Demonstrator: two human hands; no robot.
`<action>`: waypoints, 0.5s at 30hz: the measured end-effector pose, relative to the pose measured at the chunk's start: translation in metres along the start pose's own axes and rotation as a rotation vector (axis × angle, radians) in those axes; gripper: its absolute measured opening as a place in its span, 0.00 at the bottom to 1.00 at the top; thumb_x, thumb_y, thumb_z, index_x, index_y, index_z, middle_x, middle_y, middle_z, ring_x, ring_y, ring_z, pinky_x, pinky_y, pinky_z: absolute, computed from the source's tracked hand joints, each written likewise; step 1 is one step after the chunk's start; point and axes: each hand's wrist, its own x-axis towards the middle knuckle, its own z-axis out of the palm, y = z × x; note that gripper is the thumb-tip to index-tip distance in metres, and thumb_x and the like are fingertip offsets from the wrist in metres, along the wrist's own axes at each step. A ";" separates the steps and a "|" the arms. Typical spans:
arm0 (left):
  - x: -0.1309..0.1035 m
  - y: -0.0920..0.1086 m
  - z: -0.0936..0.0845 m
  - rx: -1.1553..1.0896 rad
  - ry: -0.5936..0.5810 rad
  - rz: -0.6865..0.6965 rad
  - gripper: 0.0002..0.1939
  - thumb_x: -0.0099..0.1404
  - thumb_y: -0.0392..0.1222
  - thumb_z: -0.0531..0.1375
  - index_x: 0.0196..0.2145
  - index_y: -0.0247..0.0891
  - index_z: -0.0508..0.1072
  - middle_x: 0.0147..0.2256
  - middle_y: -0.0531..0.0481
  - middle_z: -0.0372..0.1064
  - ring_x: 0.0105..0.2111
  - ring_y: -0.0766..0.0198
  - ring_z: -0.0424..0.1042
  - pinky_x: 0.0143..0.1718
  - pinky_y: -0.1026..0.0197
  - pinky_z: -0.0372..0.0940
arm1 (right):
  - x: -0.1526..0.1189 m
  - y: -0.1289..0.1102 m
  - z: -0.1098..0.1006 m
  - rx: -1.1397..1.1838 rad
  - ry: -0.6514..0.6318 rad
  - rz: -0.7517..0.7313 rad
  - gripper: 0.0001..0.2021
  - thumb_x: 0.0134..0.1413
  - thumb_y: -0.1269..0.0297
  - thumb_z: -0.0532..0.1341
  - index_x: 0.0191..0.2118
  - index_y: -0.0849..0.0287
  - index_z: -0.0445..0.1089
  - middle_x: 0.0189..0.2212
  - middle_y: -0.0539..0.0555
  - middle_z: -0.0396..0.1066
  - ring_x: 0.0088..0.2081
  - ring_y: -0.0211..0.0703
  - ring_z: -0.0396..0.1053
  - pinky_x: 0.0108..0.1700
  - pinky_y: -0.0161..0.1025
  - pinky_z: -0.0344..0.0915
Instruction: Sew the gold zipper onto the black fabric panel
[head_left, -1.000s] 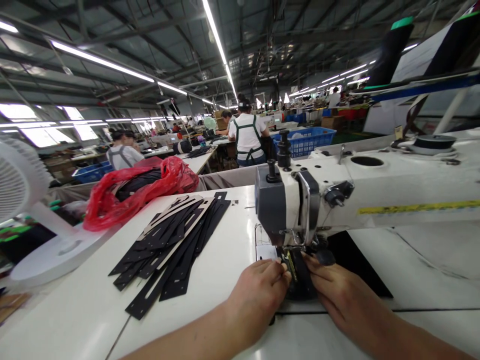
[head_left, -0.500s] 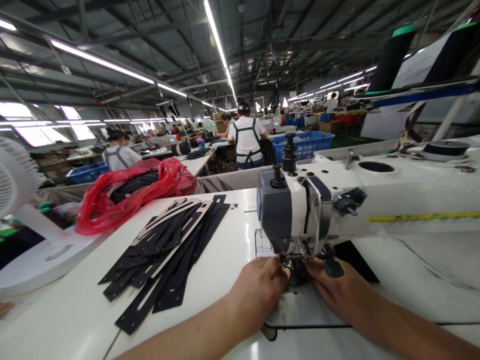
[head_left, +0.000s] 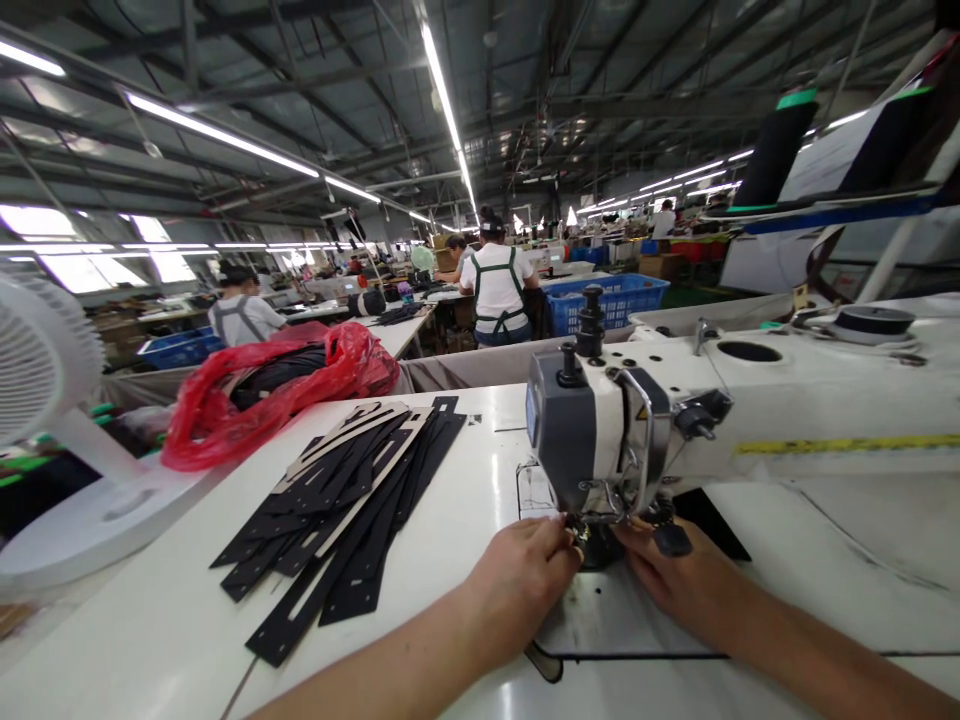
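Observation:
A white and grey sewing machine (head_left: pixel 559 420) stands in front of me, its head above both hands. My left hand (head_left: pixel 521 575) is closed at the left of the needle area, thumb and fingers pinched on the edge of a dark piece (head_left: pixel 598 550) under the presser foot. On the other side, my right hand (head_left: pixel 686 580) has its fingers bent in at the foot, partly behind the machine's parts. What its fingertips hold is hidden. A flat black panel (head_left: pixel 716 522) shows behind the right hand; whether it joins the dark piece I cannot tell.
Left of the machine lies a fanned pile of black strips with slots (head_left: pixel 352 510). A red plastic bag (head_left: pixel 360 360) of dark material and a white fan (head_left: pixel 52 360) stand farther left. Behind are a blue crate (head_left: pixel 637 292) and a person in a white shirt (head_left: pixel 495 290). Thread cones (head_left: pixel 776 155) rise at right.
The view has shifted slightly, so the machine and pile sit a little lower and farther right. Both hands keep nearly the same place at the presser foot.

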 end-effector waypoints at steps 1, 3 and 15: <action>0.000 -0.001 0.000 -0.004 0.003 0.005 0.08 0.68 0.35 0.50 0.36 0.32 0.68 0.34 0.46 0.66 0.35 0.61 0.67 0.40 0.59 0.66 | 0.000 0.000 0.000 0.000 -0.002 0.004 0.13 0.57 0.72 0.47 0.32 0.60 0.68 0.26 0.55 0.71 0.31 0.44 0.71 0.36 0.39 0.67; -0.001 -0.002 0.001 -0.006 0.014 0.009 0.08 0.68 0.35 0.50 0.36 0.33 0.68 0.33 0.46 0.66 0.35 0.61 0.68 0.40 0.59 0.66 | 0.000 0.001 0.000 0.002 -0.009 0.013 0.13 0.57 0.72 0.46 0.31 0.60 0.68 0.26 0.55 0.71 0.31 0.44 0.71 0.35 0.39 0.67; -0.004 -0.008 0.013 -0.040 0.059 -0.028 0.06 0.66 0.34 0.53 0.38 0.33 0.68 0.36 0.46 0.68 0.39 0.61 0.69 0.44 0.59 0.66 | -0.004 0.006 0.004 0.052 -0.049 0.129 0.13 0.56 0.70 0.49 0.33 0.58 0.71 0.26 0.55 0.72 0.34 0.45 0.72 0.39 0.40 0.68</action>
